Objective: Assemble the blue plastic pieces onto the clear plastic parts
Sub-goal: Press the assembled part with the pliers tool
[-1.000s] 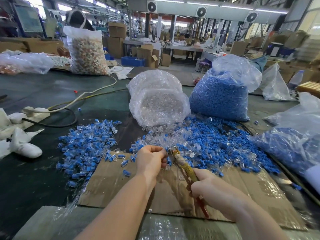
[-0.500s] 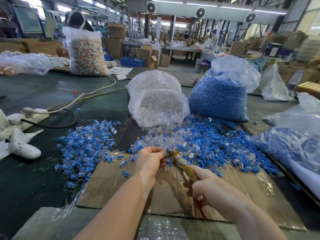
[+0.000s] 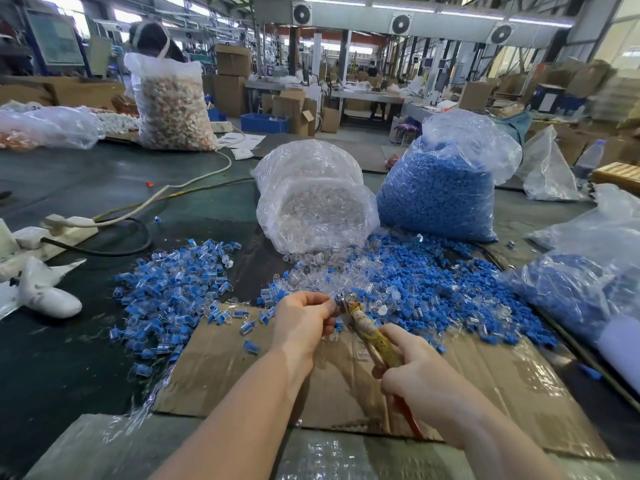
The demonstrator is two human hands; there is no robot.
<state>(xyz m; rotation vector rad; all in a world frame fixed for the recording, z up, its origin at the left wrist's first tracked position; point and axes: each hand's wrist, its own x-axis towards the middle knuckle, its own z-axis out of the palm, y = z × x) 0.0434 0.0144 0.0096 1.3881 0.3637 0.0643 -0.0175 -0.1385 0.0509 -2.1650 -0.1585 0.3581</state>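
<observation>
A long way to go: one heap done, sacks of parts left.

The blue bag [image 3: 436,192] and clear bag [image 3: 317,209] stand nearly full at the back of the table [image 3: 86,188], and a wide loose pile [image 3: 426,285] of unjoined blue and clear bits spills in front of them. To the left lies the done heap [image 3: 169,289], far smaller. Nearest, on the cardboard [image 3: 221,368], the left hand [image 3: 304,323] curls its fingers round a small piece, too hidden to name, and meets the nose of the pliers [image 3: 372,336], whose handles the right hand [image 3: 420,379] grips. A cable [image 3: 138,206] and white cloths [image 3: 45,292] lie off left, clear of the work.
</observation>
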